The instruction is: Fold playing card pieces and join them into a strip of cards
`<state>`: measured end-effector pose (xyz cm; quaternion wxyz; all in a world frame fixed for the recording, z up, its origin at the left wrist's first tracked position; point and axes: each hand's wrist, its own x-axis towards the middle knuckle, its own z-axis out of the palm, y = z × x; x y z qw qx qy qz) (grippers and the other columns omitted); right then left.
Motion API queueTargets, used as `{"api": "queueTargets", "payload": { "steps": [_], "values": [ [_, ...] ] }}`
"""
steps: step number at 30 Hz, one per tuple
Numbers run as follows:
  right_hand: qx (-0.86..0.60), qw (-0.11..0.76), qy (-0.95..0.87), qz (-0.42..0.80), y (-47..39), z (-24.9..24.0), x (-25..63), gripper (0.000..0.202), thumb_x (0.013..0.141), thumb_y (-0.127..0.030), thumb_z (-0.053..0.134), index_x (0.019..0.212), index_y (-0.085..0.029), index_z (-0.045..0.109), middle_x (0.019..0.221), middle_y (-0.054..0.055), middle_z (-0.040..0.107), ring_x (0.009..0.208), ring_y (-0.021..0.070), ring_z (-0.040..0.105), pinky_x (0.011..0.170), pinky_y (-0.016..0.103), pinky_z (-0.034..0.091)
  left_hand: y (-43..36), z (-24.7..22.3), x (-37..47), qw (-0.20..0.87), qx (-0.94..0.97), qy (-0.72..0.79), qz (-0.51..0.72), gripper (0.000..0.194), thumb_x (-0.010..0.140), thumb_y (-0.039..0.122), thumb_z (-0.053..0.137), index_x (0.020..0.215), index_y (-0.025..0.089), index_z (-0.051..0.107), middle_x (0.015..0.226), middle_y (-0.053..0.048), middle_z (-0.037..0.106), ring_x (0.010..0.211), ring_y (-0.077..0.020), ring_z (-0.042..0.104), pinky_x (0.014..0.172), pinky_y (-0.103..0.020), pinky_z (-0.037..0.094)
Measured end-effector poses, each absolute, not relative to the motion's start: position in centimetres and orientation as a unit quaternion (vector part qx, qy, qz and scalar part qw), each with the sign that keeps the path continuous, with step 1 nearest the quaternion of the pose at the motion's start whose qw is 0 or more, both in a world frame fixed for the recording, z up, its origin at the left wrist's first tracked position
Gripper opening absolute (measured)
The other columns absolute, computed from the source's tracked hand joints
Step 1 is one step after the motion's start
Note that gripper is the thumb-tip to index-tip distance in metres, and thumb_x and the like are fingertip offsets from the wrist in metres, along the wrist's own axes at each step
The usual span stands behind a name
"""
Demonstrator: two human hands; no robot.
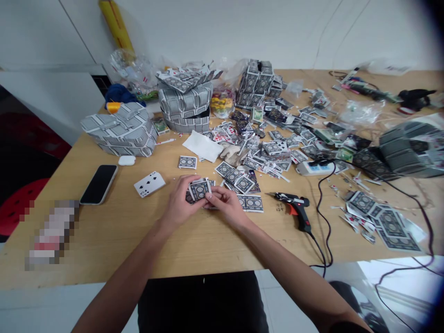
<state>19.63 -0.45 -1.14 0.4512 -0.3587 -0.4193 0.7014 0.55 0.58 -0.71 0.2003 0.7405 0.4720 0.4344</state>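
Between my two hands is a dark patterned playing card (pixel 200 189), back side up, held above the table. My left hand (pixel 182 201) is closed around its left side, and part of another patterned card shows beneath. The fingers of my right hand (pixel 227 203) pinch its right edge. Joined patterned cards (pixel 252 203) lie just right of my right hand, with more cards (pixel 239 178) behind them. A small stack of cards, face up (pixel 149 184), rests left of my left hand. One patterned card (pixel 188 162) lies beyond my hands.
A glue gun (pixel 294 208) with its cable lies at the right, near a power strip (pixel 314 168). Loose cards (pixel 277 148) and woven card baskets (pixel 187 104) stand behind. A phone (pixel 99 184) and white case (pixel 126 160) are at the left.
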Motion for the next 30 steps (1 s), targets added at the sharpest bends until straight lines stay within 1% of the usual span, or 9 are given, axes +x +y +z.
{"api": "queueTargets", "payload": {
  "steps": [6,9,15,19,23,26,30],
  "values": [
    [-0.365,0.474,-0.421,0.682,-0.5,-1.6,19.3,0.039,0.081,-0.053,0.092,0.102,-0.022,0.083,0.080,0.000,0.080,0.072,0.0169,0.072,0.077,0.031,0.064,0.6,-0.5,0.6,0.200,0.753,0.447,0.440,0.043,0.086,0.024,0.081,0.124,0.025,0.060,0.128,-0.009,0.068,0.123,-0.0283,0.066,0.109,-0.048,0.054],
    [-0.372,0.484,-0.420,0.672,-0.5,-1.9,19.2,0.040,0.081,-0.053,0.092,0.103,-0.021,0.083,0.085,0.002,0.081,0.073,0.0176,0.073,0.079,0.033,0.065,0.4,-0.1,0.4,0.213,0.759,0.429,0.441,0.040,0.089,0.023,0.076,0.125,0.024,0.059,0.129,-0.011,0.066,0.124,-0.0281,0.066,0.108,-0.047,0.054],
    [-0.403,0.500,-0.423,0.639,-0.7,-2.3,19.0,0.038,0.083,-0.049,0.091,0.110,-0.023,0.084,0.094,0.004,0.082,0.078,0.0206,0.075,0.080,0.036,0.066,0.5,0.2,0.1,0.220,0.747,0.430,0.457,0.020,0.098,0.024,0.069,0.116,0.023,0.061,0.123,-0.010,0.070,0.119,-0.0251,0.068,0.106,-0.044,0.053],
    [-0.380,0.507,-0.415,0.653,-0.7,-2.5,19.1,0.044,0.077,-0.042,0.096,0.115,-0.025,0.083,0.099,0.002,0.083,0.080,0.0188,0.075,0.083,0.035,0.066,0.7,0.1,0.1,0.222,0.743,0.429,0.464,0.019,0.101,0.025,0.067,0.119,0.022,0.062,0.124,-0.010,0.071,0.119,-0.0241,0.068,0.106,-0.043,0.053],
    [-0.364,0.503,-0.430,0.656,-0.5,-2.7,19.3,0.050,0.075,-0.038,0.098,0.121,-0.024,0.083,0.094,0.002,0.083,0.075,0.0162,0.073,0.078,0.033,0.063,0.8,-0.1,0.0,0.226,0.732,0.432,0.476,0.022,0.102,0.028,0.066,0.123,0.022,0.064,0.122,-0.009,0.072,0.117,-0.0237,0.069,0.104,-0.041,0.055],
    [-0.380,0.498,-0.445,0.640,-0.4,-2.7,19.4,0.047,0.075,-0.040,0.098,0.117,-0.023,0.085,0.086,0.001,0.080,0.069,0.0148,0.069,0.071,0.030,0.060,0.8,-0.2,0.0,0.229,0.728,0.435,0.477,0.026,0.103,0.029,0.065,0.128,0.022,0.065,0.123,-0.009,0.072,0.115,-0.0232,0.069,0.103,-0.040,0.056],
    [-0.408,0.495,-0.452,0.619,-0.4,-2.8,19.4,0.043,0.075,-0.047,0.097,0.108,-0.021,0.087,0.077,0.001,0.077,0.065,0.0150,0.066,0.065,0.029,0.057,0.9,-0.2,-0.1,0.227,0.736,0.434,0.468,0.029,0.104,0.029,0.063,0.132,0.022,0.065,0.127,-0.011,0.071,0.118,-0.0245,0.068,0.104,-0.042,0.056]
  ]
}}
